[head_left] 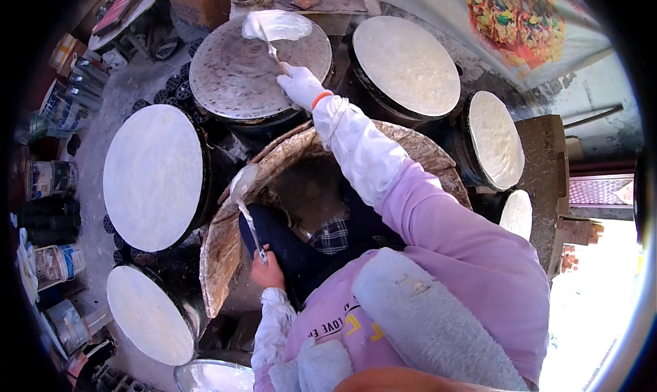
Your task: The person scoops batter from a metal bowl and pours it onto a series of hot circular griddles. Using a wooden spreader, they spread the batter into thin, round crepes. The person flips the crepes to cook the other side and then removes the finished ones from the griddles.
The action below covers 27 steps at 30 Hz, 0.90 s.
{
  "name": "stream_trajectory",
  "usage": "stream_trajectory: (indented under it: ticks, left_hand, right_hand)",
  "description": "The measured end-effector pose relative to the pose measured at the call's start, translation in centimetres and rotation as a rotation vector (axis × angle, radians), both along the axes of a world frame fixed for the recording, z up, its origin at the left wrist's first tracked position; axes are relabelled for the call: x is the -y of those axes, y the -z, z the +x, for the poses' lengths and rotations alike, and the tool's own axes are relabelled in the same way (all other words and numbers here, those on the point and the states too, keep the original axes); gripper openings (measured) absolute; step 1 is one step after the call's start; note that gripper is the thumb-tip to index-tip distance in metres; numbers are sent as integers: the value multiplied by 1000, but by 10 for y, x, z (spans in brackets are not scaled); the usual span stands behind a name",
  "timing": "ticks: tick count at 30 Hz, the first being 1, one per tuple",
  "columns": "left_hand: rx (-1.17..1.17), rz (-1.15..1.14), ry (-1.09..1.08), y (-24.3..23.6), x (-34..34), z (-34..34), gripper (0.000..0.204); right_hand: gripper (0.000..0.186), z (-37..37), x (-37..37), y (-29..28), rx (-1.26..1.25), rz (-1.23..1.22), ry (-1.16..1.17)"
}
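Observation:
My right hand (301, 87), in a white glove, is closed round the thin handle of a batter spreader (272, 50). The spreader's head merges with a patch of wet white batter (284, 26) at the far side of a round griddle (222, 84). Most of that griddle's top is brown-grey. Down by my left knee, my bare left hand (268, 270) grips a ladle (248, 217) by its handle. The ladle's batter-coated bowl is raised, over the inner edge of a curved, crusted rim (222, 255) that curves round my legs.
Pale batter sheets cover other griddles: left (154, 180), lower left (150, 317), far right (407, 67) and right (496, 140). A basin (213, 378) of white batter stands at the lower edge. Perforated coal briquettes (174, 87) lie between the left griddles. Cardboard (544, 180) stands at right.

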State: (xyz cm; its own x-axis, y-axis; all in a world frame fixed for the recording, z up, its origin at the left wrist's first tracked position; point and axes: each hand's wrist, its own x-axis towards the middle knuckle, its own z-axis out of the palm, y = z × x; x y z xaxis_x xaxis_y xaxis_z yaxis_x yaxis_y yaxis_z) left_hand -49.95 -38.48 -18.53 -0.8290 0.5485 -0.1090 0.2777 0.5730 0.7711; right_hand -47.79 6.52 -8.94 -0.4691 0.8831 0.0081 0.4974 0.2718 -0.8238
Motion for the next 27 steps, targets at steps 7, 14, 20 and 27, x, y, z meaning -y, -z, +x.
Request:
stream_trajectory:
  ticks: [7, 14, 20, 27]
  left_hand:
    - [42, -39, -34, 18, 4, -8, 22]
    - [12, 9, -8, 8, -3, -10, 22]
    - [-16, 32, -34, 15, -1, -10, 21]
    - [6, -16, -29, 10, -5, -8, 20]
  right_hand:
    - [45, 47, -25, -11, 209, 177, 54]
    - [39, -33, -36, -23, 227, 159, -102]
    - [35, -14, 1, -46, 248, 205, -286]
    - [45, 41, -104, -23, 333, 302, -191]
